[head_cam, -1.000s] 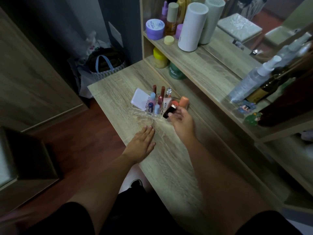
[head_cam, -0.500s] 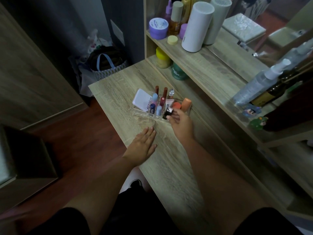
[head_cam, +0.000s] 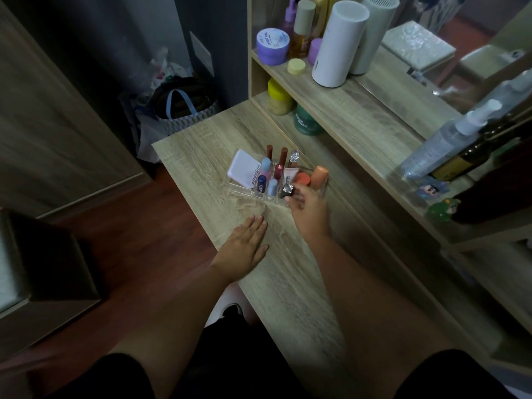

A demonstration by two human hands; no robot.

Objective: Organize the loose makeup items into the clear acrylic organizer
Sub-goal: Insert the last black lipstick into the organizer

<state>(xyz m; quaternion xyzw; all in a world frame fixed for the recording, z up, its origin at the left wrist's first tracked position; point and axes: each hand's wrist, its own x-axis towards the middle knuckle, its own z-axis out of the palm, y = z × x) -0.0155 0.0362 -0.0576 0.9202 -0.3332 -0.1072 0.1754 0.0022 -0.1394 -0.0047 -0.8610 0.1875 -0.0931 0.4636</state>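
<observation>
Our right hand (head_cam: 306, 210) pinches a dark lipstick (head_cam: 288, 190) at the clear organizer's (head_cam: 239, 188) five-o'clock corner; our left hand (head_cam: 244, 246) lies flat, fingers open.

floor (head_cam: 149, 234): red-brown wood | vanity desk (head_cam: 288, 283): light oak | lighting: dim

Both arms come into the frame from the bottom edge and are bare from the sleeve down to the fingers. The left hand (head_cam: 244, 243) and the right hand (head_cam: 308, 210) carry no rings, bracelets or watch, and the nails look short and unpainted. Short black sleeves (head_cam: 95, 375) show at the lower left and lower right corners, loose and plain, with no print or logo to be seen. Dark clothing (head_cam: 230, 349) fills the lower middle between the arms. Just above it, a black and white shoe (head_cam: 231, 309) shows on the floor.
</observation>
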